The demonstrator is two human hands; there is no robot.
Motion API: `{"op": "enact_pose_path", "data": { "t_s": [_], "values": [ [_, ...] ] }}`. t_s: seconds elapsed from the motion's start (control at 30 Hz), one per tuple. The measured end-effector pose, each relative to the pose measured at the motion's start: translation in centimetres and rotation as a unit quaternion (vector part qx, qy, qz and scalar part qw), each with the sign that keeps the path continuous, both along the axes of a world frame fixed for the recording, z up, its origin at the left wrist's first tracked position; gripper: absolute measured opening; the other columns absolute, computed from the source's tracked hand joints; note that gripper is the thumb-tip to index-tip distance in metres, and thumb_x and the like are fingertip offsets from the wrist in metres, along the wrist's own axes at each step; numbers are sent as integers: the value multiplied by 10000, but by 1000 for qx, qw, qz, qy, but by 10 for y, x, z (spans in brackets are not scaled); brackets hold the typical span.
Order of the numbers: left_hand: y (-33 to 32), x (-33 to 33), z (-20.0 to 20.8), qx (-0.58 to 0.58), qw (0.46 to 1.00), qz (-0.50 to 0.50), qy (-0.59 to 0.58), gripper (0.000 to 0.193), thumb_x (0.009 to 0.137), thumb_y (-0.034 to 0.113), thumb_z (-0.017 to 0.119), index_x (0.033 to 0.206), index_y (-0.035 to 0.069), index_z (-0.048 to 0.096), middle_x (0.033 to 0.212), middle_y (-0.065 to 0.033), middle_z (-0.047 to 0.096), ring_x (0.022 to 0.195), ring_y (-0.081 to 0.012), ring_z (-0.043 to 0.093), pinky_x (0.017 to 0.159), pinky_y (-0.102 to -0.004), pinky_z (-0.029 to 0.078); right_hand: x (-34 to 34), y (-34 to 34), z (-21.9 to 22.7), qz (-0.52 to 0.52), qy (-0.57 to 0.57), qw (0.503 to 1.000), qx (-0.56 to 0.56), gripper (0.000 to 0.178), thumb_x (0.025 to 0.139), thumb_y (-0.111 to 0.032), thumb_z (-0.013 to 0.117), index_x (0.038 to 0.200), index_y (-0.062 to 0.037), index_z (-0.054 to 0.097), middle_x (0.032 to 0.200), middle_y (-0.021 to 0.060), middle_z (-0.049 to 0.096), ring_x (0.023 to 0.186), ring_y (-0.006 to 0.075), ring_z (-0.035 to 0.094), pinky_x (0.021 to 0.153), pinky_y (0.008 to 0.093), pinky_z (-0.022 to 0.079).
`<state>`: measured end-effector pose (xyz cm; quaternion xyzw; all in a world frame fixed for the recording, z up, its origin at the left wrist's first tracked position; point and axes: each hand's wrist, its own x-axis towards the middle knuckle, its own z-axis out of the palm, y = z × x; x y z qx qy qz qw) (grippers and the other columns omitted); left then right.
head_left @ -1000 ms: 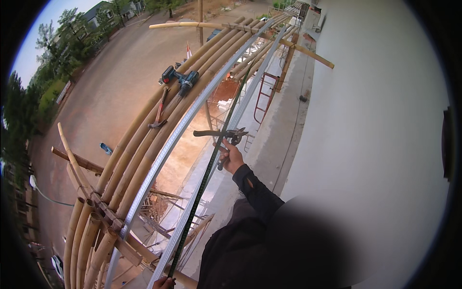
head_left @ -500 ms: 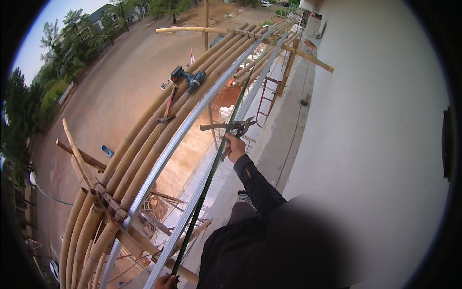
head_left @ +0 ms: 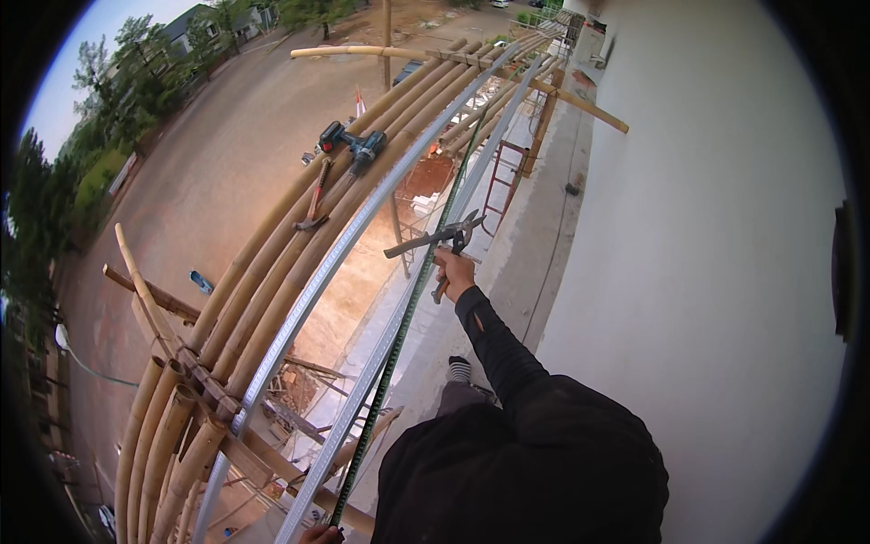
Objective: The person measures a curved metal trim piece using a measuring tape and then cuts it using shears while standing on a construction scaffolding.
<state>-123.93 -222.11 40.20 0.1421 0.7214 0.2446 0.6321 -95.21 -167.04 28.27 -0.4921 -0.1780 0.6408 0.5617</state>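
In my right hand (head_left: 456, 272) is a pair of metal snips (head_left: 462, 234), its jaws and handles spread apart. My fingers are wrapped round it near the pivot; one handle points left and the other downward. A long, narrow dark green strip (head_left: 391, 352), with fine marks along it, passes just left of that hand. My left hand (head_left: 319, 535) is closed at the strip's near end, mostly cut off by the lower edge. Beside the strip lie two pale perforated metal channels, a nearer one (head_left: 349, 412) and an outer one (head_left: 313, 313).
Bamboo poles (head_left: 272, 281) lashed as scaffolding bear a cordless drill (head_left: 355, 147) and a claw hammer (head_left: 315, 201). A white wall (head_left: 707, 227) rises on the right above a concrete ledge (head_left: 526, 263). A red metal ladder-like frame (head_left: 503, 186) stands below. The ground lies far beneath.
My right hand has shifted slightly right and down with the snips, away from the strip, and the snips have turned a little. My left hand has sunk slightly toward the lower edge.
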Motion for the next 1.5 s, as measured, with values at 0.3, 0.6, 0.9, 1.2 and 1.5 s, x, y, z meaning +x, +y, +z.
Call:
{"op": "enact_pose_path", "data": {
  "t_s": [0.3, 0.6, 0.9, 1.2, 1.5],
  "values": [
    [0, 25, 18, -46, 995, -59, -60, 319, 912, 337, 629, 962, 27, 685, 727, -15, 623, 615, -112, 539, 579, -240, 415, 0, -10, 27, -29, -32, 998, 37, 184, 803, -35, 667, 972, 37, 653, 757, 78, 620, 445, 127, 460, 433, 304, 399],
    [-46, 21, -14, -91, 991, -49, -82, 477, 921, 308, 609, 1278, -5, 572, 1044, -135, 688, 869, -222, 646, 769, -338, 502, 9, -33, 21, -37, -242, 969, -29, 150, 743, -22, 679, 843, 84, 645, 635, 96, 581, 395, 183, 501, 388, 338, 401],
    [-63, 16, 0, -29, 993, -99, -50, 318, 936, 254, 585, 1132, 9, 631, 906, -60, 671, 749, -139, 601, 633, -277, 471, 21, -41, -9, 14, -107, 994, 6, 184, 835, -104, 684, 955, 33, 660, 831, 127, 672, 425, 121, 457, 424, 283, 388],
    [-48, 14, 27, -99, 991, -54, -78, 279, 920, 223, 597, 1091, 11, 655, 751, 4, 603, 632, -88, 497, 559, -243, 397, 31, -23, 19, 21, -34, 997, 67, 162, 875, -107, 634, 1001, -6, 652, 862, 105, 713, 441, 63, 428, 433, 224, 391],
    [-73, 12, -17, -94, 984, 5, -152, 331, 899, 188, 582, 1158, -15, 615, 932, -77, 670, 816, -182, 619, 763, -319, 504, 36, -13, 42, -71, -224, 970, 69, 136, 762, -97, 676, 752, 38, 664, 624, 74, 638, 379, 131, 502, 366, 267, 382]
  ]
}}
